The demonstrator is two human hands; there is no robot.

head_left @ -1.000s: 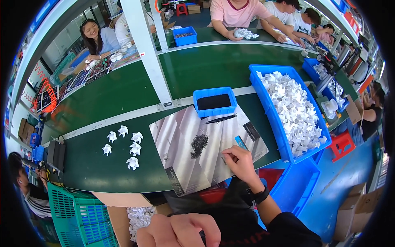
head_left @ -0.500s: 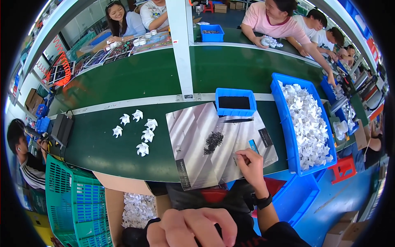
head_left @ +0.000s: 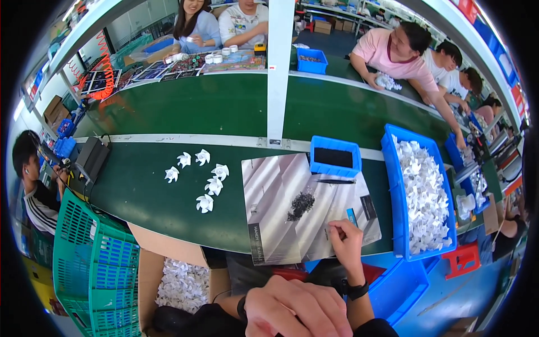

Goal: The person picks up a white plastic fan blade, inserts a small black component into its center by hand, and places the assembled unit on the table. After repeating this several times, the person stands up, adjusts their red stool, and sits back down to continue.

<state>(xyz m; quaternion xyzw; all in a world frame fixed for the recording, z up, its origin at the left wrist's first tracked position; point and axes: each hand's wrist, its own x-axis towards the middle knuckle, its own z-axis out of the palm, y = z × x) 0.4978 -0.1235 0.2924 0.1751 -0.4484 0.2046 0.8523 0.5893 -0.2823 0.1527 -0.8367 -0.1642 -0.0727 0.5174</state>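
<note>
The right hand (head_left: 346,238) bends its fingers over the gray sheet (head_left: 324,206). The left hand (head_left: 297,306) curls, knuckles up. I can't tell if either holds anything.

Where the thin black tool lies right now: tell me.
In the head view, right of centre, the thin black tool lies on the grey patterned sheet, just on the near side of the small blue tray.

bits (head_left: 301,206) r blk, sheet (head_left: 275,194) streaked gry/wht.
</note>
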